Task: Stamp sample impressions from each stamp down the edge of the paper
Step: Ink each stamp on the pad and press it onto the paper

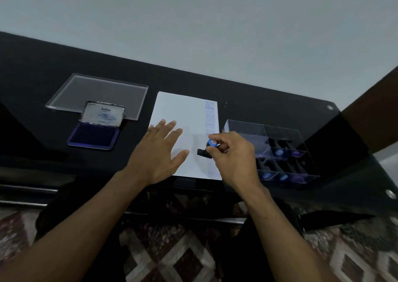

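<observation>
Right grip pinches black blue-capped stamp; left grip flat on paper.

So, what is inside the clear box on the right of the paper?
The clear box holds several dark-handled stamps lying in its near compartments, with blue or purple ends. Its far compartments look empty. The right hand covers its left corner.
</observation>
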### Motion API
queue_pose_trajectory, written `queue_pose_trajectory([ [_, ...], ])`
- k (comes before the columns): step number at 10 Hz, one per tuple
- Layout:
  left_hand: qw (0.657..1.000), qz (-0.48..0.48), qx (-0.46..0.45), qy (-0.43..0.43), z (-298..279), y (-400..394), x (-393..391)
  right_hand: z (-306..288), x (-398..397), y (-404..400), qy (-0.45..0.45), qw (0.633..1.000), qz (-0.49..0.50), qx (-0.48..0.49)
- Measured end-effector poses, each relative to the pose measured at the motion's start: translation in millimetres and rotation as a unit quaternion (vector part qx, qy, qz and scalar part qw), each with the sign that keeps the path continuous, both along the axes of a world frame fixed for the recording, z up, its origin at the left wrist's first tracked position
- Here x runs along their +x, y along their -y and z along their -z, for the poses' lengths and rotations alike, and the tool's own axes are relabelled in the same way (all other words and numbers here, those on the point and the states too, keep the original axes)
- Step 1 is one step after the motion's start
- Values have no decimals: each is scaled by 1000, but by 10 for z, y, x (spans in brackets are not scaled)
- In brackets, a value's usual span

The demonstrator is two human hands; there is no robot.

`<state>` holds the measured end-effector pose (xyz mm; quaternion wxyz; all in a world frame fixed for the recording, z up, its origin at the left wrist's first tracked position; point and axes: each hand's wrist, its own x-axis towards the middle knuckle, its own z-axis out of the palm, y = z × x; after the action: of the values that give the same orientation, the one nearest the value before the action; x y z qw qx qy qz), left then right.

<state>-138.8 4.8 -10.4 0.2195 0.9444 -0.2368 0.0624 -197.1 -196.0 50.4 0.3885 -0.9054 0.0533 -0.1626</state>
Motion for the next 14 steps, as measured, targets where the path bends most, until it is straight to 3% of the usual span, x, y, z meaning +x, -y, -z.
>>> queue_pose_trajectory([
  [4, 997, 1, 71, -18, 222, 49, 82, 69, -113, -12, -16, 997, -45, -67],
  [14, 998, 2, 69, -2, 266, 48, 95, 137, -62, -81, -35, 992, -51, -107],
])
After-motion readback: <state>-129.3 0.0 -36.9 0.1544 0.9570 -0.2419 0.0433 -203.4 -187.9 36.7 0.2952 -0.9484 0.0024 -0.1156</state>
